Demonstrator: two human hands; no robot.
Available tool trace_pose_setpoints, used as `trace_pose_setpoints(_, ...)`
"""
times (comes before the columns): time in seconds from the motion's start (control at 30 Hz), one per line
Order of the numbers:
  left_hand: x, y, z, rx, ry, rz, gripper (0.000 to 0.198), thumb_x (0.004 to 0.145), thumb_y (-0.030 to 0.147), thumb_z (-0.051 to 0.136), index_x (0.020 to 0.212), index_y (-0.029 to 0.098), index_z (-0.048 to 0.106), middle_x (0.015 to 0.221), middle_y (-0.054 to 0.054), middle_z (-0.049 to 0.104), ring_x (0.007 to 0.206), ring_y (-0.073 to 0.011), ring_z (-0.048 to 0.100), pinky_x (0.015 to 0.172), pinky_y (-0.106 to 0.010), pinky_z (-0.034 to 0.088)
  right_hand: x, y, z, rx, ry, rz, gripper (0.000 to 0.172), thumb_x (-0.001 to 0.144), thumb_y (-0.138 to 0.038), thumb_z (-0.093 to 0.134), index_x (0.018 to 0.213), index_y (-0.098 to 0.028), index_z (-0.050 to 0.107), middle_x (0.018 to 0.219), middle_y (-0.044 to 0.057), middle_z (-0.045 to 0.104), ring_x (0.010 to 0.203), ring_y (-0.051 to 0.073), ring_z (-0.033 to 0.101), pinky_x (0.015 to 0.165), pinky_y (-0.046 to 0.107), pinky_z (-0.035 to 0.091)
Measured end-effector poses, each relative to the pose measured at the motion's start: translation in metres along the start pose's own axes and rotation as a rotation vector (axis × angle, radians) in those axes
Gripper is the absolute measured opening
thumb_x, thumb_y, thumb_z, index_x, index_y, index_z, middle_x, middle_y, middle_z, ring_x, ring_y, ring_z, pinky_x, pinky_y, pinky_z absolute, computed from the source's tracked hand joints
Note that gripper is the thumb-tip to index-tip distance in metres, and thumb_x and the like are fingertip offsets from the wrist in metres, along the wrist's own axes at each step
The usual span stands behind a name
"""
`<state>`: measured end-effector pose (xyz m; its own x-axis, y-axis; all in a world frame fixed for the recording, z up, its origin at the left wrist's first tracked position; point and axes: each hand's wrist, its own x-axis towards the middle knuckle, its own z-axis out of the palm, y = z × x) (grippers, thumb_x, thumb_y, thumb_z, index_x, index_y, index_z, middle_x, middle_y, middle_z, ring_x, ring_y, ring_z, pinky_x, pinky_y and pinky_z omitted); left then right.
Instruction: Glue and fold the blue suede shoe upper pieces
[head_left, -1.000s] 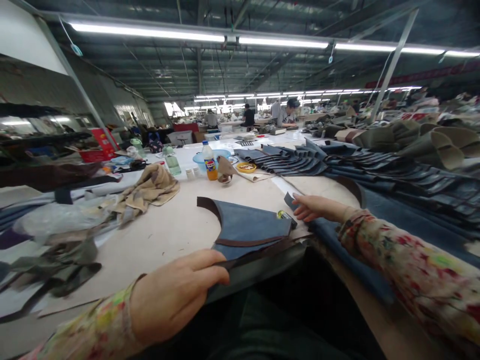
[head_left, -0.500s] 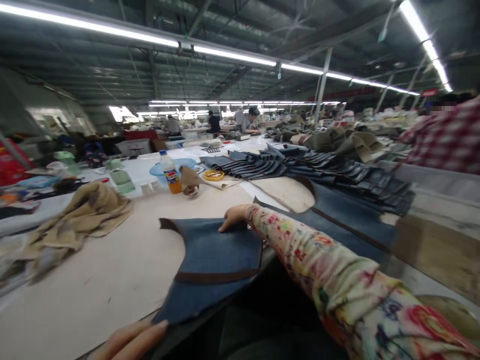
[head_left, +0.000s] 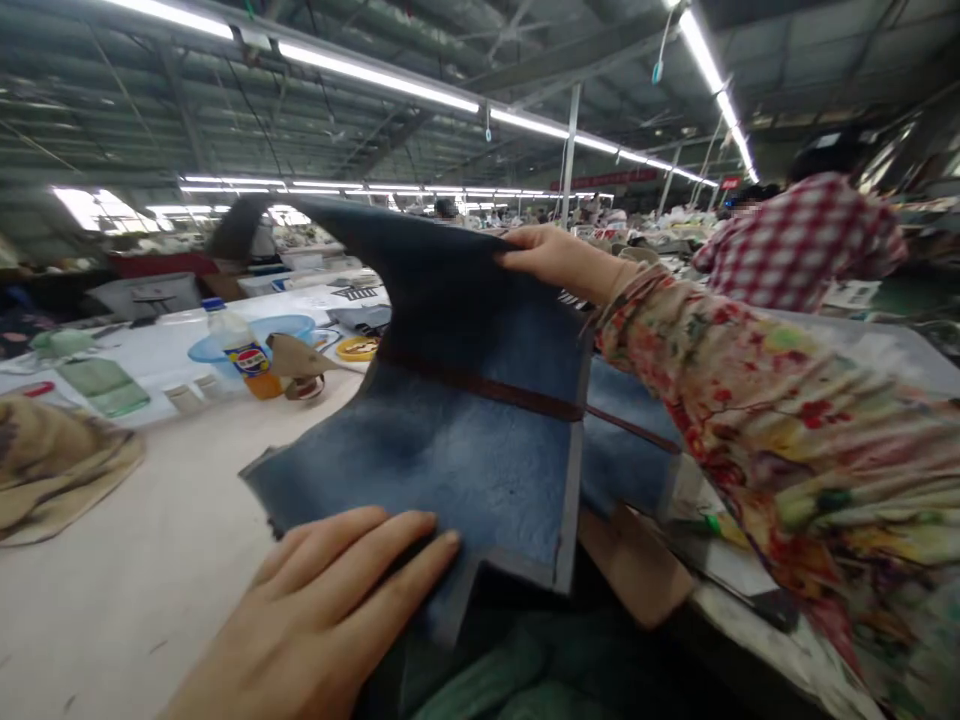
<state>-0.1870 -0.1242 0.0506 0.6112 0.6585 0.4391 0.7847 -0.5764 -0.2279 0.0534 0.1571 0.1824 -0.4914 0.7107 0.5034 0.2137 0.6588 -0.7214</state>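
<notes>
A blue leather-like panel with a dark brown strip across it and curved cut-outs at its side rises in front of me. My right hand pinches its far edge and holds that end up off the table. Over the near part of the panel lies my left hand, fingers stretched out and its thumb out of sight. Another blue piece with a similar strip shows behind the right edge, partly covered by the panel and my floral sleeve.
On the pale table stand a Pepsi-labelled bottle, a blue basin, a yellow dish and a green bottle. A tan cloth lies at left. A person in a checked shirt is at the right.
My right hand has lifted the panel's far end from the table, so the panel now stands tilted up. My left hand has come further in and onto the panel. The view has swung right.
</notes>
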Motion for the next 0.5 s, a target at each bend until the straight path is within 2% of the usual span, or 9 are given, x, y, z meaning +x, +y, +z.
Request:
trace_pose_setpoints(0.07, 0.043, 0.006, 0.019, -0.032, 0.045, 0.052, 0.051, 0.085, 0.008, 0.032, 0.129, 0.028, 0.047, 0.123, 0.003, 0.054, 0.107, -0.02, 0.043, 0.088, -0.034, 0.033, -0.02, 0.021, -0.033, -0.001, 0.083, 0.097, 0.018, 0.082, -0.013, 0.055, 0.095, -0.009, 0.066, 0.075, -0.001, 0.067, 0.06, 0.006, 0.058, 0.069, 0.022, 0.05)
trace_pose_setpoints(0.1, 0.063, 0.008, 0.032, -0.047, 0.032, 0.089, 0.049, 0.086, 0.006, 0.031, 0.127, 0.026, 0.048, 0.121, 0.003, 0.055, 0.105, -0.0193, 0.044, 0.086, -0.034, 0.034, -0.031, 0.033, -0.046, -0.017, 0.124, 0.148, 0.018, 0.083, -0.015, 0.055, 0.096, -0.011, 0.066, 0.075, 0.0, 0.067, 0.059, 0.007, 0.057, 0.067, 0.022, 0.051)
trace_pose_setpoints(0.17, 0.096, 0.014, 0.062, -0.061, -0.028, 0.15, 0.041, 0.09, 0.008, 0.033, 0.124, 0.022, 0.051, 0.119, 0.0, 0.055, 0.103, -0.0195, 0.045, 0.084, -0.035, 0.035, -0.052, 0.062, -0.063, -0.092, 0.185, 0.256, 0.018, 0.085, -0.02, 0.054, 0.098, -0.013, 0.065, 0.079, 0.001, 0.067, 0.059, 0.008, 0.058, 0.064, 0.022, 0.051)
trace_pose_setpoints(0.23, 0.119, 0.021, 0.09, -0.06, -0.126, 0.194, 0.035, 0.092, 0.015, 0.037, 0.123, 0.02, 0.051, 0.118, -0.001, 0.055, 0.102, -0.02, 0.045, 0.083, -0.035, 0.037, -0.072, 0.094, -0.074, -0.184, 0.212, 0.358, 0.021, 0.086, -0.023, 0.052, 0.101, -0.014, 0.064, 0.084, 0.002, 0.068, 0.061, 0.009, 0.059, 0.063, 0.021, 0.051)
trace_pose_setpoints(0.37, 0.142, 0.037, 0.128, -0.092, -0.231, 0.208, 0.031, 0.094, 0.023, 0.039, 0.123, 0.022, 0.051, 0.116, -0.002, 0.055, 0.102, -0.0185, 0.045, 0.082, -0.035, 0.038, -0.101, 0.151, -0.085, -0.287, 0.202, 0.489, 0.026, 0.089, -0.023, 0.047, 0.106, -0.01, 0.062, 0.089, 0.006, 0.069, 0.067, 0.013, 0.062, 0.065, 0.023, 0.052)
trace_pose_setpoints(0.5, 0.15, 0.051, 0.147, -0.144, -0.24, 0.187, 0.03, 0.095, 0.025, 0.036, 0.121, 0.024, 0.052, 0.116, -0.001, 0.055, 0.102, -0.0174, 0.045, 0.081, -0.035, 0.036, -0.117, 0.187, -0.094, -0.401, 0.146, 0.576, 0.026, 0.088, -0.025, 0.05, 0.103, -0.009, 0.065, 0.091, 0.008, 0.069, 0.075, 0.016, 0.063, 0.072, 0.025, 0.051)
